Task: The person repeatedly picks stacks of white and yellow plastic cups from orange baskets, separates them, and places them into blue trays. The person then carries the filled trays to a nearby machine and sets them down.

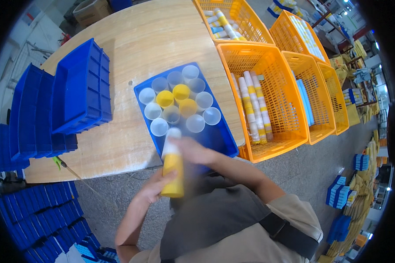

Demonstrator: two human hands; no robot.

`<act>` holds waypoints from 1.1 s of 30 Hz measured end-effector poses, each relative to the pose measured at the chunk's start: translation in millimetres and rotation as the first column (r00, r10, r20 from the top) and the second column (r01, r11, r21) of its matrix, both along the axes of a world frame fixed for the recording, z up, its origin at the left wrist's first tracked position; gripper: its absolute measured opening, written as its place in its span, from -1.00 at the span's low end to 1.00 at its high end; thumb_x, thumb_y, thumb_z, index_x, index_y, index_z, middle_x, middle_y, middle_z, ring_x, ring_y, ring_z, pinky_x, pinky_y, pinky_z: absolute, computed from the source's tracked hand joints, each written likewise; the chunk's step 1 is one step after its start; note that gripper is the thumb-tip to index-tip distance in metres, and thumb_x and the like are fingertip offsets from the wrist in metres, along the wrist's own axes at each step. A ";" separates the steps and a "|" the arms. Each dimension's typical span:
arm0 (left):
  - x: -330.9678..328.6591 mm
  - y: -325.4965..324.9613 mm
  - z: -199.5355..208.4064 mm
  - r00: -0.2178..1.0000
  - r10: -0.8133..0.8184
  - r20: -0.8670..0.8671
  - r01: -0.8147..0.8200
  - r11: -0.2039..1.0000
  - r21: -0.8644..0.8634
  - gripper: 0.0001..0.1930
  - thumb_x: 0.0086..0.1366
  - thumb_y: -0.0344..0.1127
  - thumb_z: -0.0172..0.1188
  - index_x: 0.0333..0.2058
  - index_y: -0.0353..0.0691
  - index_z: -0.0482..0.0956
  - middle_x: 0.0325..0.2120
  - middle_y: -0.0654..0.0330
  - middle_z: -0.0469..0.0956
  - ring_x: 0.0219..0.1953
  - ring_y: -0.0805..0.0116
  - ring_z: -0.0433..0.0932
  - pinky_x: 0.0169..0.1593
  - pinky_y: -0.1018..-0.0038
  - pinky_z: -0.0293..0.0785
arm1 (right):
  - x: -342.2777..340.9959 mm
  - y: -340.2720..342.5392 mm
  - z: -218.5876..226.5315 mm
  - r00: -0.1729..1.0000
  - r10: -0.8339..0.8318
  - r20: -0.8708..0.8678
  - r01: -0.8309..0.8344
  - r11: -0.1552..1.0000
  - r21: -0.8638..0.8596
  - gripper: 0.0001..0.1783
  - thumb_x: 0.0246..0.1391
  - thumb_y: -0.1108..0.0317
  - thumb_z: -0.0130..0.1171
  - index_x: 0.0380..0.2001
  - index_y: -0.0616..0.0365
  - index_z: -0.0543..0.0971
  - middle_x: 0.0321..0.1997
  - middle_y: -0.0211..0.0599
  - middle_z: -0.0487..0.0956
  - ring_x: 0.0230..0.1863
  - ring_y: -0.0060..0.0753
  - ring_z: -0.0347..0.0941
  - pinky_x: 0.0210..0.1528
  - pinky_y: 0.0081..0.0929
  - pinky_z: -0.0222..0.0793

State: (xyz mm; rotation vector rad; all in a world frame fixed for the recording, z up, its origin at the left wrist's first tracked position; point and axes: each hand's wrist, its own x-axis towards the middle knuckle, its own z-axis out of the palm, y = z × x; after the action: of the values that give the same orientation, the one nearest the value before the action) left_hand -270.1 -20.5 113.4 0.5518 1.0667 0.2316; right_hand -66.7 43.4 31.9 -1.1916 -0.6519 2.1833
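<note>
My left hand is closed around the yellow lower part of a tilted stack of cups. The stack is white toward its upper end, which reaches over the near edge of a blue tray. At that white part is my right hand, its fingers curled against the stack and slightly blurred by motion. In the tray, several translucent white cups stand close together, with yellow cups among them. My right hand and forearm hide part of the tray's near side.
Empty blue bins stand on the left of the wooden table. Along the right are orange crates, one with long white-and-yellow cup stacks inside. Many blue trays are piled on the floor at lower left.
</note>
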 end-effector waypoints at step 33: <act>43.9 1.3 -39.8 0.917 0.211 0.338 -0.116 0.953 -0.279 -0.35 0.44 0.05 0.06 0.30 -0.25 0.14 0.08 -0.11 0.47 -0.02 0.15 0.55 0.06 0.26 0.55 | 104.7 -51.1 -25.2 0.880 -0.397 -0.260 0.308 0.894 -0.325 -0.40 0.42 -0.04 -0.12 0.29 0.18 0.29 0.25 -0.15 0.46 0.30 -0.13 0.35 0.42 -0.20 0.16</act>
State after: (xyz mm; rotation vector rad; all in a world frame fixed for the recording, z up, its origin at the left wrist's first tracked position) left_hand -226.3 -19.2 73.6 0.1744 0.7633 0.3265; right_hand 38.0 -7.7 6.7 -0.9583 0.0164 2.1174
